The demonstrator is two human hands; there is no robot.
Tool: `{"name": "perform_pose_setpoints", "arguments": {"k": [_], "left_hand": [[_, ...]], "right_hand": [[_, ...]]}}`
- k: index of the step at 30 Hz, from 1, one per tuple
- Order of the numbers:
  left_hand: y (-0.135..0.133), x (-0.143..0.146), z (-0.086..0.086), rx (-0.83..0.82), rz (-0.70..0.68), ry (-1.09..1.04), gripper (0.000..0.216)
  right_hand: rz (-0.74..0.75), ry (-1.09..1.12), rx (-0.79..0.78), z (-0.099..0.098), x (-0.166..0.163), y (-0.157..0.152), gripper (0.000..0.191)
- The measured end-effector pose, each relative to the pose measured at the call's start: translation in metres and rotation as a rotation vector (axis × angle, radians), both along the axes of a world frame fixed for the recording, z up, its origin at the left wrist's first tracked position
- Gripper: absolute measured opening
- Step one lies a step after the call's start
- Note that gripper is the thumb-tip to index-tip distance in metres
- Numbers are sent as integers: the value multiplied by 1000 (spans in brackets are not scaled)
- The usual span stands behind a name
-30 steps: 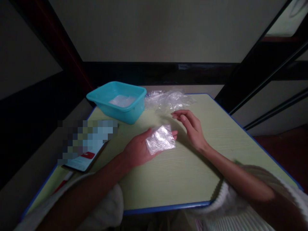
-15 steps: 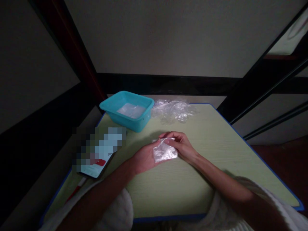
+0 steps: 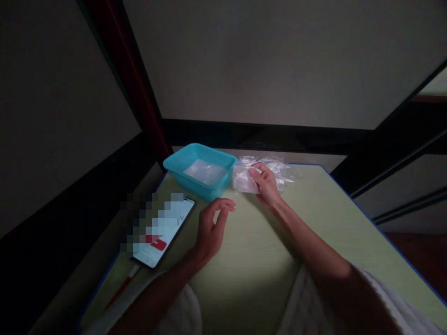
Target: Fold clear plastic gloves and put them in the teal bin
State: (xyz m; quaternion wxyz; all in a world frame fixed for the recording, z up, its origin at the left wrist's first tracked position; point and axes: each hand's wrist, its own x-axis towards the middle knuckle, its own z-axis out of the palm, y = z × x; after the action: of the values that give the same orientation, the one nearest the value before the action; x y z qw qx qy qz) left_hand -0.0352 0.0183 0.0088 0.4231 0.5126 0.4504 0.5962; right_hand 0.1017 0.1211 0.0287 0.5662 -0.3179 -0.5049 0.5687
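My right hand point(image 3: 267, 186) pinches a small flat clear plastic bag point(image 3: 245, 179) between thumb and fingers. The bag is raised just right of the turquoise plastic basin point(image 3: 181, 179), in front of the heap of crumpled clear plastic point(image 3: 284, 170). Inside the basin lie more flat, whitish clear plastic bags point(image 3: 204, 171). My left hand point(image 3: 213, 228) is over the table in front of the basin, its fingers bent and the thumb a little apart from them. Nothing shows in it.
A smartphone point(image 3: 171, 228) with a lit, partly blurred screen lies left on the pale table point(image 3: 251, 260). A red and white cable point(image 3: 122, 286) runs from its lower end. The table has a blue edge, and a wall point(image 3: 251, 70) rises behind it.
My left hand has let go of the plastic bag. My right hand has carried it forward, up to the basin's right side. The view has shifted slightly left.
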Motion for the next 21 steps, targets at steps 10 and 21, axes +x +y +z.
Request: {"name": "perform_pose_setpoints", "arguments": {"k": [10,21], "left_hand": [[15,-21,1,469,323,1131,48],[9,-26,-1,565,460,1237,32]], "right_hand": [[136,-159,145,54,-33,42,37],[349,-381,126,57,-58,70,26]]}}
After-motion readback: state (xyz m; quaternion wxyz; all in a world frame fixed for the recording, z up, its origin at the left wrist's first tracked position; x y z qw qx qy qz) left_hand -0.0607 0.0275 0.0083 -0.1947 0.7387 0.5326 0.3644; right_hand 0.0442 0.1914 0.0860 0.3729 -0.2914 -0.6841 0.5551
